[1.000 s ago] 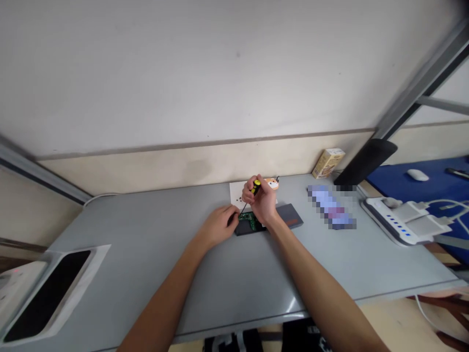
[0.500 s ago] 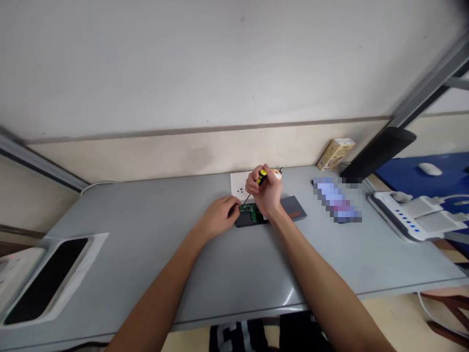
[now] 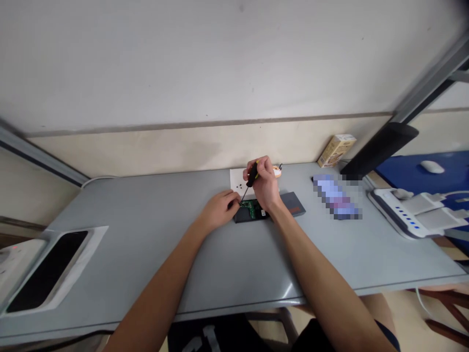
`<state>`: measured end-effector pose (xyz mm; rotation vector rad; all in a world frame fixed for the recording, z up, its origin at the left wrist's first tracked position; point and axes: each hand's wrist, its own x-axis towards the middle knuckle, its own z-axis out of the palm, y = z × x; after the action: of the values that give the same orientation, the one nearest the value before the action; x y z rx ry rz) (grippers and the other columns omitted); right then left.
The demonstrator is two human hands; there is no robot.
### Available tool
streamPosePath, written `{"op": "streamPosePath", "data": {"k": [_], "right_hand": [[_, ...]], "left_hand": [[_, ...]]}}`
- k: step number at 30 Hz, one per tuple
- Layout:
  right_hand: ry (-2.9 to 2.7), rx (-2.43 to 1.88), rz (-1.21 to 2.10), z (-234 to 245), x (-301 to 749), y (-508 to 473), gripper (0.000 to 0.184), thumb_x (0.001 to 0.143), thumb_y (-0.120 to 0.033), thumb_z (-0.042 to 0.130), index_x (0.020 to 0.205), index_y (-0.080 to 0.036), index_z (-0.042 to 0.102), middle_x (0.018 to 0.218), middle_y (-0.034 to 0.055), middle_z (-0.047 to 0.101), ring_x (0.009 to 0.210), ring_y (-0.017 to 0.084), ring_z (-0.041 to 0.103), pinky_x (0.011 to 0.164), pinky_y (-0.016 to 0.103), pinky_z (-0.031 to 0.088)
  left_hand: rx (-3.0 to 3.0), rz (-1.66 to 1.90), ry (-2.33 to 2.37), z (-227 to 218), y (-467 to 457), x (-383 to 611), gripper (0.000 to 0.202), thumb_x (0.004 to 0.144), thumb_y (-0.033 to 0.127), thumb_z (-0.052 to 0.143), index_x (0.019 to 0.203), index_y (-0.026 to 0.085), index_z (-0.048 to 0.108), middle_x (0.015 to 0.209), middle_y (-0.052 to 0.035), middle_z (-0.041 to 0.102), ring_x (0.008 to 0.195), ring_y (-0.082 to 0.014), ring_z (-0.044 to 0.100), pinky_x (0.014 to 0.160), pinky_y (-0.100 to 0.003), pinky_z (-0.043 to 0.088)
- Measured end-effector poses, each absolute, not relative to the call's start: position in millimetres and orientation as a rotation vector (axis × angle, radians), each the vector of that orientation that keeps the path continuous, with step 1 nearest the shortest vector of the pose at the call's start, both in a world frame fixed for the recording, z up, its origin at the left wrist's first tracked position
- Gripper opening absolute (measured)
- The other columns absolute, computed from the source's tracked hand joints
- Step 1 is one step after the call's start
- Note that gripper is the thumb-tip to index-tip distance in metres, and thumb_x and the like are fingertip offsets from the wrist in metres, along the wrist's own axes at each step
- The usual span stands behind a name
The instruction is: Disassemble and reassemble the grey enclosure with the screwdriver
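My right hand [image 3: 264, 183] is closed around a screwdriver [image 3: 252, 175] with a black and yellow handle. Its thin shaft slants down to the left, and the tip meets the upper left part of a green circuit board [image 3: 251, 209]. That board sits in an opened dark flat case [image 3: 245, 215] lying on the desk. At the case's left end, my left hand [image 3: 222, 210] has its fingers curled and pinched beside the screwdriver tip; what is between them is hidden. A grey flat piece [image 3: 293, 203] lies at the case's right end, partly behind my right wrist.
Several small black screws [image 3: 239, 186] lie on white paper [image 3: 236, 177] behind the case, near a white and orange object [image 3: 277, 171]. Rightward are a blurred-out phone [image 3: 335, 198], a carton [image 3: 336, 150] and a power strip [image 3: 394, 215]. A black-screened device [image 3: 47, 271] lies far left.
My right hand has turned and risen slightly, so the screwdriver's handle now shows side-on and its shaft leans differently. My left hand stays at the case's left end. The view has shifted a little.
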<state>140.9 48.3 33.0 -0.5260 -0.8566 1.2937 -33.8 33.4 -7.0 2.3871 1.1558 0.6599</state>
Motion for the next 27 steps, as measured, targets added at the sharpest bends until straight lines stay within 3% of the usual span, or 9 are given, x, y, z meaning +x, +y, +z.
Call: {"op": "streamPosePath", "data": {"k": [6, 14, 20, 27], "right_hand": [[-0.901, -0.48, 1.493, 40.4, 147.6, 47.1, 0.028, 0.095, -0.051, 0.059, 0.089, -0.025, 0.051, 0.077, 0.0008, 0.048, 0.066, 0.015, 0.048, 0.059, 0.029, 0.043], [-0.83, -0.427, 1.423, 41.5, 132.8, 42.3, 0.03, 0.094, -0.048, 0.06, 0.087, -0.027, 0.04, 0.062, -0.0057, 0.04, 0.053, 0.012, 0.03, 0.051, 0.024, 0.026], [-0.91, -0.505, 1.38, 40.6, 135.1, 46.3, 0.028, 0.094, -0.049, 0.06, 0.089, -0.025, 0.048, 0.074, -0.0011, 0.056, 0.064, 0.013, 0.049, 0.059, 0.026, 0.038], [-0.807, -0.463, 1.357, 33.4, 132.0, 51.1, 0.033, 0.095, -0.058, 0.055, 0.09, -0.025, 0.051, 0.069, -0.0029, 0.045, 0.058, 0.013, 0.039, 0.055, 0.026, 0.034]], "left_hand": [[2.34, 0.585, 1.273, -6.7, 32.7, -33.9, 0.018, 0.094, 0.021, 0.047, 0.091, 0.022, 0.065, 0.082, 0.0, 0.067, 0.071, -0.0155, 0.058, 0.068, -0.027, 0.041], [2.316, 0.5, 1.35, -5.1, 30.1, -33.7, 0.016, 0.096, 0.026, 0.047, 0.091, 0.023, 0.062, 0.077, 0.0018, 0.068, 0.067, -0.0159, 0.06, 0.065, -0.027, 0.038], [2.34, 0.505, 1.292, -2.9, 26.5, -35.0, 0.02, 0.101, 0.027, 0.04, 0.091, 0.023, 0.056, 0.083, -0.0009, 0.069, 0.073, -0.0176, 0.062, 0.068, -0.028, 0.04], [2.396, 0.468, 1.32, -0.7, 25.0, -33.5, 0.012, 0.095, 0.021, 0.045, 0.093, 0.023, 0.057, 0.078, -0.0007, 0.066, 0.067, -0.0179, 0.058, 0.064, -0.029, 0.038]]}}
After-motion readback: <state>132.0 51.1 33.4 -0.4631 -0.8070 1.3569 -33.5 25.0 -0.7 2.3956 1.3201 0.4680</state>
